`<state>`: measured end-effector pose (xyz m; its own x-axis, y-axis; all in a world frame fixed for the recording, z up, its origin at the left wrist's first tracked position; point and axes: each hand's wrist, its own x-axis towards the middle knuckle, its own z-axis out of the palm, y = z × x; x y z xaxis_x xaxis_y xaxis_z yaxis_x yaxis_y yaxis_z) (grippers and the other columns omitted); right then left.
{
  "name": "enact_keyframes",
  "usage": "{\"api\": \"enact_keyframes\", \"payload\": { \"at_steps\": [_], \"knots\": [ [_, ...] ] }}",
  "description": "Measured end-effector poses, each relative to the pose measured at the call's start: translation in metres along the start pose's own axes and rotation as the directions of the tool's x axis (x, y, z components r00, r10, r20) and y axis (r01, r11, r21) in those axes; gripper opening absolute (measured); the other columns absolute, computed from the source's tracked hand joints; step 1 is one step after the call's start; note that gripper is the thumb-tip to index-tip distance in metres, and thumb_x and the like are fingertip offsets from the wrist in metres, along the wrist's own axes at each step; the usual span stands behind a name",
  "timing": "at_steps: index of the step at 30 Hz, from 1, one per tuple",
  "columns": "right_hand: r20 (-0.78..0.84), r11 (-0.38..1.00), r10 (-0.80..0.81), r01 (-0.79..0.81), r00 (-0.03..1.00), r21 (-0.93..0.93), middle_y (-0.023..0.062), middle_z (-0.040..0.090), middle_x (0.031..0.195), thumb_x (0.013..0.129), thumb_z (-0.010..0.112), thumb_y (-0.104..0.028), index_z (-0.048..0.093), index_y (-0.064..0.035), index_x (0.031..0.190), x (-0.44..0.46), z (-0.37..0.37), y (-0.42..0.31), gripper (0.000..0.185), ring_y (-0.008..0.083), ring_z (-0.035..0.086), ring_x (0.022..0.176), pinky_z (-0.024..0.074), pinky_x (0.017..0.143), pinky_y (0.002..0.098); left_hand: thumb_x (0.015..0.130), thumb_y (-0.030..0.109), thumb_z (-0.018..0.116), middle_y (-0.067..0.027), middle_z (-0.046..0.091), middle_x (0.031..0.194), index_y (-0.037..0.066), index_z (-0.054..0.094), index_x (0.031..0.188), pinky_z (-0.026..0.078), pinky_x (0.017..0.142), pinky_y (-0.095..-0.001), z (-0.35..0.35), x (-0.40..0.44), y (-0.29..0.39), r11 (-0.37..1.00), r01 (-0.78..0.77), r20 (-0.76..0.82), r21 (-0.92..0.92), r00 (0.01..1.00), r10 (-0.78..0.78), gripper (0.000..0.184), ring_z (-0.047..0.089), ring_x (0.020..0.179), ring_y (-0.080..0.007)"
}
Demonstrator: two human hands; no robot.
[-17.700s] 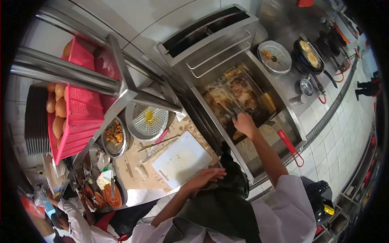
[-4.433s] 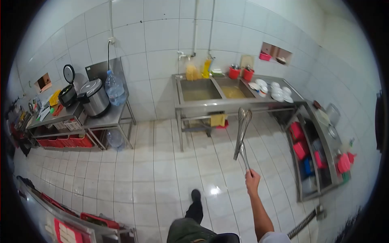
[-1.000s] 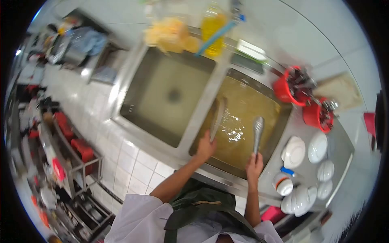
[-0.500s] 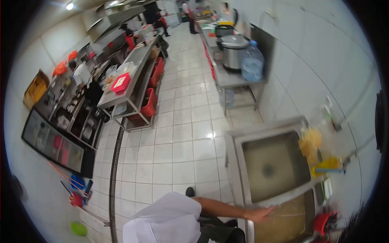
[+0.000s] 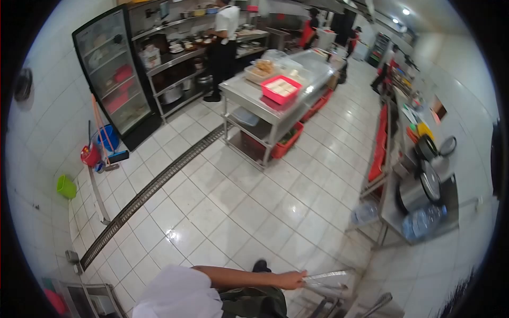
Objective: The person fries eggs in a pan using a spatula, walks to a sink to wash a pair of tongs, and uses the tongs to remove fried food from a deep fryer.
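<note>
My left hand (image 5: 291, 280) stretches across my body from a white sleeve (image 5: 177, 294). Its fingers are closed around one end of a shiny metal thing (image 5: 327, 277), which points to the right. Blur hides its exact kind. Below it, metal edges (image 5: 330, 307) show at the bottom of the view. A greyish metal piece (image 5: 379, 305) slants up near them, too blurred to name. My right hand is out of view.
A steel table (image 5: 249, 87) bears a pink tray (image 5: 281, 89). A floor drain (image 5: 154, 193) crosses the tiles. A glass-door fridge (image 5: 114, 74) stands left. A water bottle (image 5: 424, 221) and pot (image 5: 419, 191) stand right. A person (image 5: 222, 47) works at the back shelves.
My view has swung left, so the sink basins have mostly left the frame. My left hand, earlier over the murky water with fingers extended, now grips the shiny metal thing.
</note>
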<state>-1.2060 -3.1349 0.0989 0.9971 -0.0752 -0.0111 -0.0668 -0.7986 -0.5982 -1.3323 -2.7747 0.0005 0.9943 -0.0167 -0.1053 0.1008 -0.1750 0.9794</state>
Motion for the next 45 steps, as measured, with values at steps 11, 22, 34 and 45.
{"api": "enact_keyframes", "payload": {
  "at_steps": [11, 22, 34, 45],
  "knots": [
    [0.583, 0.701, -0.663, 0.662, 0.47, 0.264, 0.0223, 0.054, 0.064, 0.091, 0.05, -0.025, 0.054, 0.0025, 0.072, 0.097, 0.555, -0.347, 0.033, 0.0408, 0.053, 0.062, 0.0424, 0.058, 0.0475, 0.08, 0.025, 0.06, -0.0159, 0.066, 0.075, 0.002, 0.051, 0.093, 0.053, 0.065, -0.0429, -0.426, -0.267, -0.159, 0.607, 0.746, -0.734, -0.274, 0.246, -0.634, 0.028, 0.066, 0.071, -0.032],
    [0.674, 0.678, -0.732, 0.194, 0.097, 0.709, 0.0064, 0.048, 0.053, 0.089, 0.058, -0.031, 0.051, -0.0032, 0.069, -0.221, 0.879, -0.98, 0.035, 0.0165, 0.045, 0.045, 0.0353, 0.044, 0.0338, 0.078, 0.021, 0.067, -0.0162, 0.065, 0.068, 0.001, 0.059, 0.079, 0.052, 0.061, -0.0415, -0.697, -0.426, -0.296, 0.526, 0.681, -0.836, -0.51, -0.249, -0.488, 0.022, 0.066, 0.066, -0.032],
    [0.803, 0.734, -0.346, -0.394, 0.484, 0.554, 0.0036, 0.05, 0.052, 0.096, 0.049, -0.024, 0.044, -0.0099, 0.08, -0.139, 1.015, -1.181, 0.022, 0.0098, 0.04, 0.038, 0.0301, 0.036, 0.0255, 0.093, 0.006, 0.05, -0.0156, 0.068, 0.084, -0.001, 0.045, 0.088, 0.052, 0.064, -0.0291, -1.295, -0.168, -0.273, 0.901, 0.242, -0.735, -0.359, 0.522, -0.433, 0.01, 0.067, 0.071, -0.0173],
    [0.615, 0.488, -0.29, -0.439, 0.734, 0.754, 0.0066, 0.059, 0.082, 0.093, 0.048, -0.011, 0.04, -0.0117, 0.11, 0.02, 1.216, -1.491, 0.019, 0.0059, 0.043, 0.047, 0.0337, 0.037, 0.02, 0.092, 0.006, 0.052, -0.0154, 0.068, 0.087, 0.0, 0.044, 0.092, 0.052, 0.067, -0.0282, -1.599, 0.024, -0.304, 0.872, 0.339, -0.511, -0.352, 0.711, -0.483, 0.01, 0.067, 0.073, -0.0181]
  ]
}}
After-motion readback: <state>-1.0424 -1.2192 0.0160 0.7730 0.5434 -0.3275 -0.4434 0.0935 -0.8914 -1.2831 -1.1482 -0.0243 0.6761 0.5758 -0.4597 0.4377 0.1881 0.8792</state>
